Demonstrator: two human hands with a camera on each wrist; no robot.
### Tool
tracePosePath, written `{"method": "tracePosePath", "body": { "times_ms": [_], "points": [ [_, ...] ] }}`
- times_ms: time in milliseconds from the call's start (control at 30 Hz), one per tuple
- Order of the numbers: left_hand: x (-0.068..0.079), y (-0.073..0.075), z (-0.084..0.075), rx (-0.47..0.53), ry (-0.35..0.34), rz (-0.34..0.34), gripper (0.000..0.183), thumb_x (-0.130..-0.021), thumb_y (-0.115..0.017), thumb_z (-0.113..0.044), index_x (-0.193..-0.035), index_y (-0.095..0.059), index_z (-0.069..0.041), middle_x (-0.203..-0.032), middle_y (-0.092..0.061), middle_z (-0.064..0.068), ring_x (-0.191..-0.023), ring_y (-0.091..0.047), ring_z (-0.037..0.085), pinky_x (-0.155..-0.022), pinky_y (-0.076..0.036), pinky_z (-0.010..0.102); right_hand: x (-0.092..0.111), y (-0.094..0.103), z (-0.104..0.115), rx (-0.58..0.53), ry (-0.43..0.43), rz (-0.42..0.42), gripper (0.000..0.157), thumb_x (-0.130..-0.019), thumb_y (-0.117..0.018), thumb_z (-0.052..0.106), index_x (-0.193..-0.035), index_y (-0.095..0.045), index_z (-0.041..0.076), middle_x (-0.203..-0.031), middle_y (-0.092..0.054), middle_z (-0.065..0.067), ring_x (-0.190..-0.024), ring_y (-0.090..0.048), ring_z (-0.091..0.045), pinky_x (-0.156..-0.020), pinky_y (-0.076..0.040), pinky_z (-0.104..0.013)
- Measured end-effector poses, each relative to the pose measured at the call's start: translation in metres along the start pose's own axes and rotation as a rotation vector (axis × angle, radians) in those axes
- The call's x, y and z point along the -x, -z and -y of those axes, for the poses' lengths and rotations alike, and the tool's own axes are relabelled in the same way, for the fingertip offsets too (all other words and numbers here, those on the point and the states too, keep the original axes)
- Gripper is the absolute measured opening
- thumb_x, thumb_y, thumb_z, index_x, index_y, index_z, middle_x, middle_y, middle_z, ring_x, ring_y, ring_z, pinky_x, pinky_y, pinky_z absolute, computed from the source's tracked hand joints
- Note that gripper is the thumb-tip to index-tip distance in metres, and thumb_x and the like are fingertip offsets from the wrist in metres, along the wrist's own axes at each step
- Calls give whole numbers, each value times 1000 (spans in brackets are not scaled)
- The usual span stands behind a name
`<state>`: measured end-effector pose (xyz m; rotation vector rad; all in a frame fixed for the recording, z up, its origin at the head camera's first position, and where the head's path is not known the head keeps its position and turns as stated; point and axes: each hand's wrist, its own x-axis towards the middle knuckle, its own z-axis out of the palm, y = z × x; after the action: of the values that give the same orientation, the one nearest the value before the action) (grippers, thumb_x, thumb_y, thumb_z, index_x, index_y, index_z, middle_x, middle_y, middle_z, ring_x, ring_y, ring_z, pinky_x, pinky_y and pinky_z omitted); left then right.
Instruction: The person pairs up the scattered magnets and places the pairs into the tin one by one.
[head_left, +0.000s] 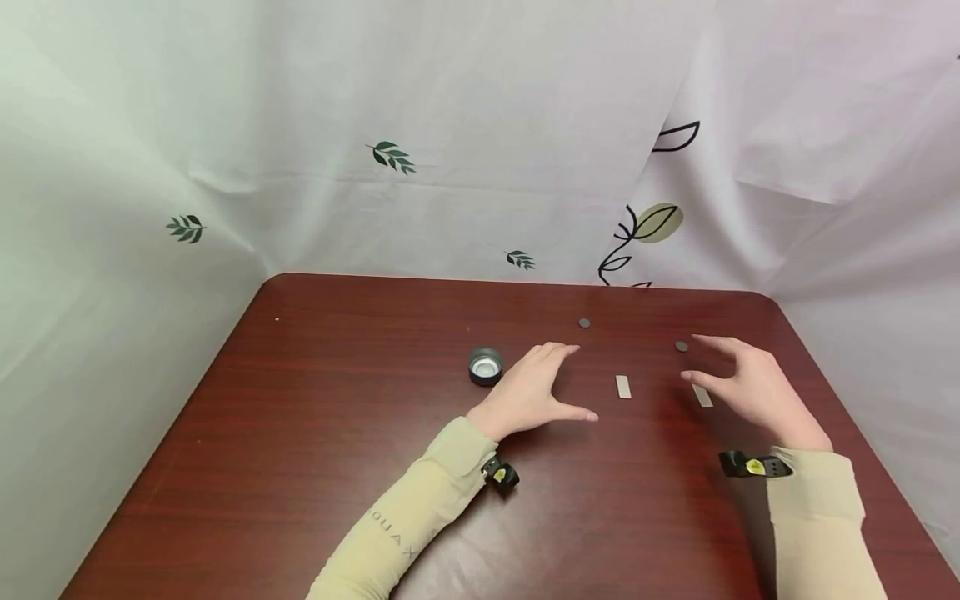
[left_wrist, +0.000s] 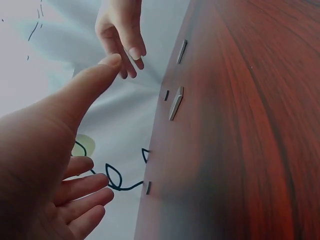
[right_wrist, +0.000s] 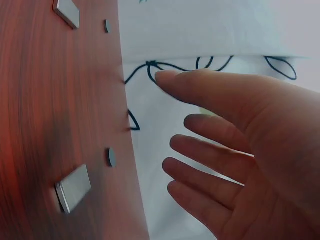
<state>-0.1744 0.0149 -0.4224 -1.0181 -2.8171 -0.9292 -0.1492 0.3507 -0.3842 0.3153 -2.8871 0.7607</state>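
Observation:
My left hand [head_left: 528, 392] hovers over the middle of the table with thumb and fingers spread apart, holding nothing. Just beyond its wrist sits a round black cap-like piece [head_left: 486, 367] with a silvery inside. On the right, my right hand [head_left: 746, 387] is also spread and holds nothing. Under its thumb lies a small pale flat bar [head_left: 703, 397], partly covered in the head view. Another such bar [head_left: 623, 387] rests between the two hands. One small dark disc [head_left: 681, 347] lies by the right fingertips, and a second disc [head_left: 584, 323] is farther back.
The reddish-brown wooden table [head_left: 300, 433] has rounded back corners. White cloth [head_left: 465, 100] with leaf prints hangs behind it and along both sides. Each wrist wears a black strap device, such as the right one [head_left: 753, 465].

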Motion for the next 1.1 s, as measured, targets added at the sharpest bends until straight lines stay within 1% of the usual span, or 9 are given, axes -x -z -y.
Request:
{"method": "tracePosePath", "body": {
  "times_ms": [167,300,467,600,767,900,1000,1033,1100],
  "points": [
    [-5,-7,-3,15,19,16,97,-78,-81,-63,-152,-46,-12,-145,-51,0,-134,-46,17,-110,-38,28,3,2,-8,-20,-46,17,70,-86,-84,38,-139,-59,-2,-134,-59,-27,-126,-49,-47,-93,-43,-61],
    [-9,-14,-4,15,19,26,95,-78,-81,-63,-151,-47,-12,-144,-52,0,-133,-46,16,-110,-38,28,3,2,-12,-30,-73,40,73,-85,-84,40,-140,-59,-1,-135,-59,-27,-126,-49,-47,-92,-43,-60],
    [-13,-23,-5,10,6,39,91,-79,-81,-61,-149,-50,-12,-142,-54,0,-131,-48,16,-109,-40,28,3,1,-17,-21,-71,71,73,-85,-84,41,-139,-59,-1,-132,-61,-27,-122,-51,-45,-91,-44,-60],
    [-16,-29,-6,-4,3,62,89,-80,-81,-60,-148,-51,-11,-141,-54,1,-130,-48,17,-109,-39,27,4,2,-21,-14,-83,114,73,-85,-83,42,-139,-59,-1,-129,-62,-27,-120,-53,-43,-91,-45,-60],
    [-22,-35,-10,-14,7,93,86,-82,-80,-58,-148,-51,-12,-142,-54,1,-131,-48,16,-109,-39,27,6,0,-27,-15,-90,171,73,-85,-84,40,-138,-59,-4,-131,-60,-29,-123,-52,-46,-92,-45,-61],
    [-29,-38,-13,-25,7,106,82,-83,-80,-57,-147,-53,-13,-140,-55,-1,-130,-49,16,-108,-40,27,7,-2,-32,-38,-75,196,71,-84,-85,36,-136,-60,-5,-131,-60,-29,-126,-49,-47,-94,-44,-62],
    [-34,-39,-16,-31,-3,113,79,-83,-80,-55,-145,-55,-13,-138,-56,-1,-129,-50,16,-107,-41,26,8,-4,-35,-47,-66,210,69,-83,-87,33,-135,-61,-5,-130,-62,-27,-125,-51,-45,-94,-44,-57],
    [-36,-40,-18,-32,-7,115,78,-84,-80,-55,-144,-56,-12,-138,-56,-1,-128,-50,15,-107,-41,25,8,-4,-36,-48,-63,215,69,-83,-87,32,-135,-61,-5,-130,-62,-27,-124,-52,-44,-94,-45,-54],
    [-39,-41,-20,-34,-12,121,77,-84,-80,-54,-143,-56,-12,-137,-57,-1,-128,-51,15,-106,-40,24,9,-4,-38,-52,-60,223,68,-82,-87,31,-135,-62,-4,-129,-63,-26,-122,-55,-43,-92,-47,-43]
  ]
}}
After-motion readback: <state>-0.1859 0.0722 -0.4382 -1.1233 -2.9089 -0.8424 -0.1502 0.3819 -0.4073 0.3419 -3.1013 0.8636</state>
